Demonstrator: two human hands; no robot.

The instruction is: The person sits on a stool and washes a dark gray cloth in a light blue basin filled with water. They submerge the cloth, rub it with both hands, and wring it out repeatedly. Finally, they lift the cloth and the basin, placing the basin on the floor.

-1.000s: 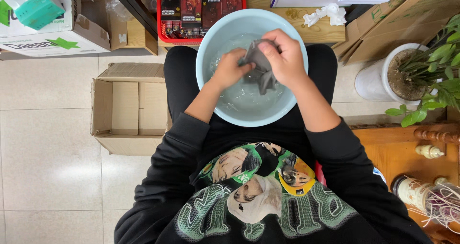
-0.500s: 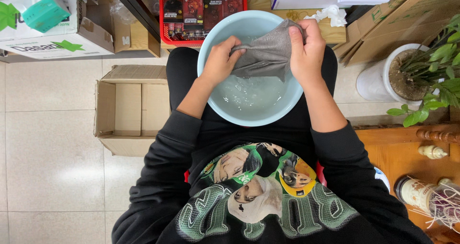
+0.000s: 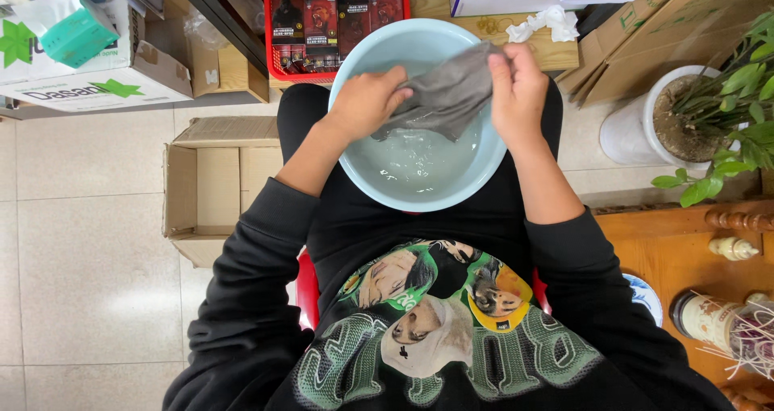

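Cloth (image 3: 446, 96), grey and wet, hangs stretched between both hands over the basin (image 3: 355, 169); the left hand (image 3: 367, 103) is closed on its near-left edge and the right hand (image 3: 517, 88) is pinched shut on its upper right corner, so it sags between them just above the water (image 3: 411, 161). It looks soft, limp and heavy with water, likely slippery, so the bunched edges seem the surest hold; the basin rests on the lap, with a cardboard box (image 3: 214, 185) to the left and a potted plant (image 3: 693, 112) to the right.

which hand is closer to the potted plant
Right. The right hand grips the grey cloth over the basin, on the potted plant's side; the left hand holds the cloth's far end.
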